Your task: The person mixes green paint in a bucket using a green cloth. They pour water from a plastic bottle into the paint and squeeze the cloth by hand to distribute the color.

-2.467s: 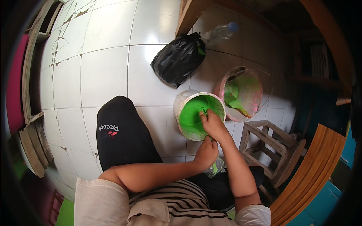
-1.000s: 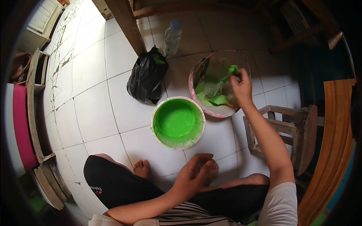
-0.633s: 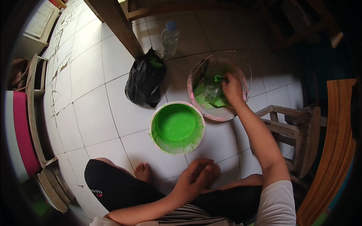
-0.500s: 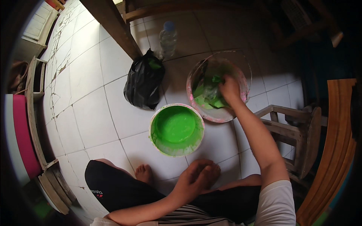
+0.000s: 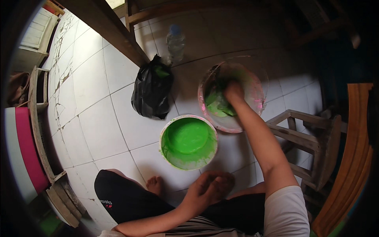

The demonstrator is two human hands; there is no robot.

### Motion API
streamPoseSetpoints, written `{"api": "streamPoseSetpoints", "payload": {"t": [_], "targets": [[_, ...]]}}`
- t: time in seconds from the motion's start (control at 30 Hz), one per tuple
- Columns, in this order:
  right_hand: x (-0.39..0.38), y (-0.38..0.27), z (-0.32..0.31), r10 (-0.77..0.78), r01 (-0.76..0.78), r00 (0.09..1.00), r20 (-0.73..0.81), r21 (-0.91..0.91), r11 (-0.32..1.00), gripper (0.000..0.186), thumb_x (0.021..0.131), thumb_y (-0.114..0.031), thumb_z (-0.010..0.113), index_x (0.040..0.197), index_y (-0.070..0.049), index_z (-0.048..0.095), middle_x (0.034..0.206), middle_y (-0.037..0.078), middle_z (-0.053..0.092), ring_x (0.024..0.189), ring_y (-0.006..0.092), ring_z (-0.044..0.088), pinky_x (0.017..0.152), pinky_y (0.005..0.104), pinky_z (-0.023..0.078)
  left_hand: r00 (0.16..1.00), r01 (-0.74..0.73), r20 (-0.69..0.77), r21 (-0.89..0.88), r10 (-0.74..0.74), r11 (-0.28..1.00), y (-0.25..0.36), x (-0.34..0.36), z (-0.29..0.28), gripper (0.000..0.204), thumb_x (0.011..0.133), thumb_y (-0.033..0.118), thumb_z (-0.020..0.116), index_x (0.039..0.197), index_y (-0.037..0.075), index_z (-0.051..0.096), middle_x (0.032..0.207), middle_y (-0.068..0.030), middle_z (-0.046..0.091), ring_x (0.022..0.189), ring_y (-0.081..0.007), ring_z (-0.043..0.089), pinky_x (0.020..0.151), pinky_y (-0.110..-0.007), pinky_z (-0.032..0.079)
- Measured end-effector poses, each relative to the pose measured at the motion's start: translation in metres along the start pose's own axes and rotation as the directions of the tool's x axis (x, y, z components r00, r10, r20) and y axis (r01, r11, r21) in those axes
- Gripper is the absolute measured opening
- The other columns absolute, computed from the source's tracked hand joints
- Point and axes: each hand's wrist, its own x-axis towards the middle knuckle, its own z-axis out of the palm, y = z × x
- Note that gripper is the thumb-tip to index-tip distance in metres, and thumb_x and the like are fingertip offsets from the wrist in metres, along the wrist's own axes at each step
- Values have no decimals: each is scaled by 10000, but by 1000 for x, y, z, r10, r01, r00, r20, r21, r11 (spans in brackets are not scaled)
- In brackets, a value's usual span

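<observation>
My right hand [image 5: 234, 93] reaches down into a paint-smeared bucket [image 5: 258, 106] at the right. Its fingers are dark and blurred among green-stained, crumpled plastic [image 5: 213, 94], so whether they grip it is hidden. In front of me stands a round white tub [image 5: 188, 163] with bright green paint [image 5: 188, 136] in it. My left hand [image 5: 205, 187] hangs low between my knees, beside my foot and just below the tub. Its fingers are loosely bent, with the thumb apart, and nothing shows in them.
A black plastic bag [image 5: 152, 89] sits beyond the tub, near a clear bottle with a blue cap [image 5: 175, 43]. A wooden post [image 5: 106, 29] slants across the far left. Wooden frames [image 5: 304, 138] stand at the right, and white floor tiles [image 5: 94, 130] spread leftward.
My right hand has moved slightly left and deeper into the bucket, over the crumpled plastic. The whole view has shifted a little; my left hand keeps its place by the foot.
</observation>
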Motion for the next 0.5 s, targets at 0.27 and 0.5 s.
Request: {"api": "streamPoseSetpoints", "payload": {"t": [0.27, 0.5], "targets": [[-13, 7, -8, -97, 88, 994, 49, 155, 984, 432, 790, -268, 650, 1134, -7, 640, 1121, 228, 642, 1075, 373, 607, 929, 423, 479, 974, -219, 25, 319, 223, 922, 95, -8, -40, 245, 1009, 191, 480, 1179, 29, 552, 990, -49, 621, 937, -108, 586, 827, -274, 477], [-31, 2, -49, -135, 138, 990, -27, 255, 957, 406, 792, -242, 675, 1144, -44, 638, 1103, 227, 651, 1049, 340, 629, 937, 403, 479, 734, 47, -113, 992, 670, 116, 196, 97, -146, 316, 879, 312, 651, 1040, 44, 605, 1013, -131, 679, 925, -244, 656, 817, -383, 509]]}}
